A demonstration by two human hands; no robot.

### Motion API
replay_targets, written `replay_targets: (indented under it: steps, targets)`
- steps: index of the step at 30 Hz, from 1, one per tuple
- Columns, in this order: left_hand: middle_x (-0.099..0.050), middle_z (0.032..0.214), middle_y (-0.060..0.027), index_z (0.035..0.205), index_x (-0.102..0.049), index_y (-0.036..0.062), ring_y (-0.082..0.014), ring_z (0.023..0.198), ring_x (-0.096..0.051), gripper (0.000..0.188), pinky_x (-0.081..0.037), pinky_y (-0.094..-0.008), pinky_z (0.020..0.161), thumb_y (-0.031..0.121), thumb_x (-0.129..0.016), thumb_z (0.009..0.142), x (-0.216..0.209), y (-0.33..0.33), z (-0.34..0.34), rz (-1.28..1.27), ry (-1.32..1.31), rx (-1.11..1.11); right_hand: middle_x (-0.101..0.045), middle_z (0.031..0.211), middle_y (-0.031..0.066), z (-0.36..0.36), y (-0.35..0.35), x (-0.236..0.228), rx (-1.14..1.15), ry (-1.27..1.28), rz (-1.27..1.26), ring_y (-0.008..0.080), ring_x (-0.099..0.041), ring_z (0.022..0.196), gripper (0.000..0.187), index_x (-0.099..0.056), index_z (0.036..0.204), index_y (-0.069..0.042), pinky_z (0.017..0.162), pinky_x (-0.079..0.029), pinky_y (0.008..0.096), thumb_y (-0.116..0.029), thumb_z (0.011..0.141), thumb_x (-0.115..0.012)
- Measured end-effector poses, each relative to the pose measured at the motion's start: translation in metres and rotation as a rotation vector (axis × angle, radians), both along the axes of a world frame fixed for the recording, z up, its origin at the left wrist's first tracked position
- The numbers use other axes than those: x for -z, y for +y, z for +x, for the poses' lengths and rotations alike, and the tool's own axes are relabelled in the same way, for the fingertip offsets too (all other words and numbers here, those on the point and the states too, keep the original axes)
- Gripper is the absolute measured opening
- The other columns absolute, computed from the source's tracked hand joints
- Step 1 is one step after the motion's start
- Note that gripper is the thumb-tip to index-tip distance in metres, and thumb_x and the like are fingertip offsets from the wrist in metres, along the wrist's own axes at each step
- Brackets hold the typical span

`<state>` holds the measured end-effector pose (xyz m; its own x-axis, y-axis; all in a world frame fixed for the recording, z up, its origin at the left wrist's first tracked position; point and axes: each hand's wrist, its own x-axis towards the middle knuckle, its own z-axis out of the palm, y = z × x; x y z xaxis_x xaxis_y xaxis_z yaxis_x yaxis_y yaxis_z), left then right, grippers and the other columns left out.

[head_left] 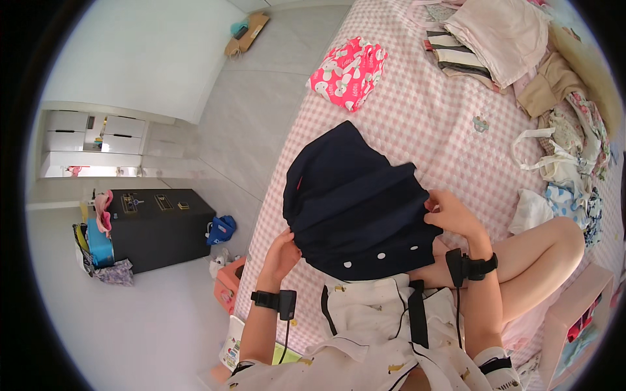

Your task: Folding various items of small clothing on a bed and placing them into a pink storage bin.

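A dark navy garment [358,202] with several white buttons near its lower edge lies spread over the bed in front of my lap. I cannot tell its exact kind from its folds. My left hand [282,257] is closed on its lower left edge, with the fingertips partly hidden by the cloth. At the right edge, my right hand [455,212] pinches the fabric between thumb and fingers. Beyond the garment lies a folded bright pink cloth [349,73] with white rabbit figures.
The bed [450,153] has a pink checked cover. Piled clothes [499,39] lie at its far right, with more along the right side. A pink bin [577,326] holding clothes stands near my right knee. Left of the bed, a black safe [163,228] stands on the floor.
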<state>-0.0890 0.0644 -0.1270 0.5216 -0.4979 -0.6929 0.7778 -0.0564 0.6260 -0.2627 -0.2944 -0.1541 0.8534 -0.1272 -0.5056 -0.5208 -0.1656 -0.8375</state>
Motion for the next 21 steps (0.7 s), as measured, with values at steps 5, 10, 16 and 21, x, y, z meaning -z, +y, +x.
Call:
replay_targets:
  steps: [5,10,16,21]
  targets:
    - [-0.050,0.131,-0.0037,0.132,-0.043,0.0083,-0.0165,0.116,-0.048,0.050,-0.035,-0.0315,0.096,0.030,-0.053,0.088,0.008,0.000,0.002,-0.040,0.029,0.012,-0.055,0.114,0.0134,0.009,0.012,0.009,0.311,-0.238,0.060,0.0227,-0.053,0.106,0.045,-0.048,0.118,-0.001,0.089,-0.042,0.0305,0.002,0.074,-0.052]
    - [-0.046,0.136,-0.0051,0.134,-0.041,0.0058,-0.0199,0.122,-0.045,0.052,-0.033,-0.0333,0.101,0.034,-0.051,0.092,0.004,-0.003,0.000,-0.064,0.043,-0.019,-0.046,0.131,0.0131,0.037,0.027,-0.019,0.454,-0.477,0.202,0.0246,-0.045,0.121,0.055,-0.046,0.128,-0.010,0.098,-0.037,0.0315,0.007,0.077,-0.050]
    - [-0.048,0.133,-0.0082,0.133,-0.041,0.0059,-0.0227,0.122,-0.045,0.053,-0.033,-0.0361,0.102,0.036,-0.052,0.091,-0.006,-0.022,0.002,-0.088,0.012,-0.116,-0.058,0.109,0.0110,0.037,0.029,-0.001,0.219,-0.564,-0.083,0.0241,-0.054,0.109,0.038,-0.063,0.097,-0.004,0.095,-0.039,0.0293,0.013,0.065,-0.052]
    - [-0.051,0.130,-0.0092,0.128,-0.046,0.0040,-0.0227,0.119,-0.048,0.052,-0.037,-0.0390,0.099,0.029,-0.059,0.085,-0.013,-0.020,0.005,-0.071,-0.121,-0.216,-0.061,0.094,0.0102,0.023,0.010,-0.011,0.409,-0.649,0.093,0.0235,-0.057,0.102,0.031,-0.062,0.073,0.002,0.092,-0.041,0.0285,0.020,0.057,-0.044]
